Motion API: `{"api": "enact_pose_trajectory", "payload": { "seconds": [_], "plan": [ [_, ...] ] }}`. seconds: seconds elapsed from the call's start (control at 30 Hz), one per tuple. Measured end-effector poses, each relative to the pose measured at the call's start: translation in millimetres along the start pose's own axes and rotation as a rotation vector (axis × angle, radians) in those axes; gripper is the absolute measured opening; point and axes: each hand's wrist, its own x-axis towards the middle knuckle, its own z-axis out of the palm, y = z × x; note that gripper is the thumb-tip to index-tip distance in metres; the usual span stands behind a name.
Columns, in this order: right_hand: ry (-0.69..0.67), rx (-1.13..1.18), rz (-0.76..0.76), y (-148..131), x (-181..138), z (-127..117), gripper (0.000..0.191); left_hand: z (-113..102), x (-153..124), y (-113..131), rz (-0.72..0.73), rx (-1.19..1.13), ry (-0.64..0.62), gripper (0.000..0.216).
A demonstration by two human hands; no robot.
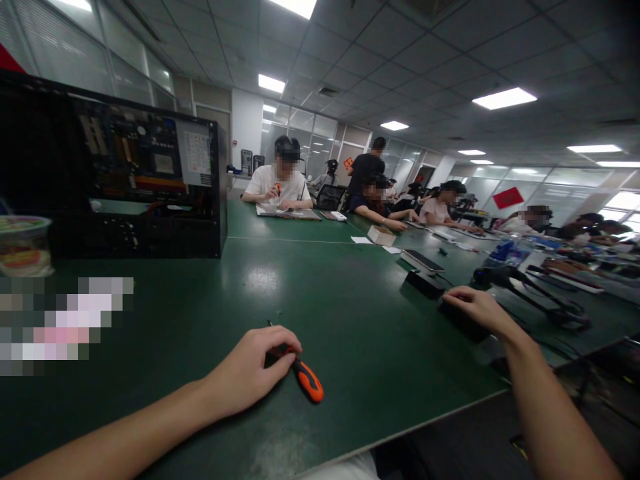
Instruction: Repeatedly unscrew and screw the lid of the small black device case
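Note:
My left hand [253, 370] rests on the green table [325, 300] with its fingers curled over an orange-and-black screwdriver [305, 377]; the handle sticks out toward me and the thin tip points away. My right hand [477, 308] reaches to the right edge of the table, fingers bent down on a flat black object [463, 321]. What that object is I cannot make out. A second small black block [424, 283] lies just beyond it.
An open black computer case [145, 193] with its circuit boards showing stands at the far left. A food cup [23, 245] sits at the left edge. Several people work at the table's far end. A camera on a stand [525, 287] and cables lie at right.

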Motion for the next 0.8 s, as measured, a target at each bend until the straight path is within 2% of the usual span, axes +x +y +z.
{"api": "enact_pose_trajectory", "payload": {
  "seconds": [0.17, 0.37, 0.47, 0.63, 0.8],
  "plan": [
    [0.004, -0.014, 0.014, 4, 6, 2, 0.042, 1, -1, -2, -0.007, 0.010, -0.010, 0.023],
    [0.051, -0.117, 0.091, 3, 2, 7, 0.040, 1, -5, -10, -0.011, 0.107, 0.002, 0.055],
    [0.057, -0.198, 0.170, 3, 9, -4, 0.040, 0, -7, -10, 0.036, 0.192, -0.034, 0.052],
    [-0.007, -0.316, 0.242, -14, 58, -24, 0.039, -3, -7, -3, 0.083, 0.267, -0.129, 0.037],
    [-0.172, -0.374, 0.251, -44, 103, -4, 0.036, -5, -6, -2, 0.161, 0.307, -0.161, 0.025]
  ]
}}
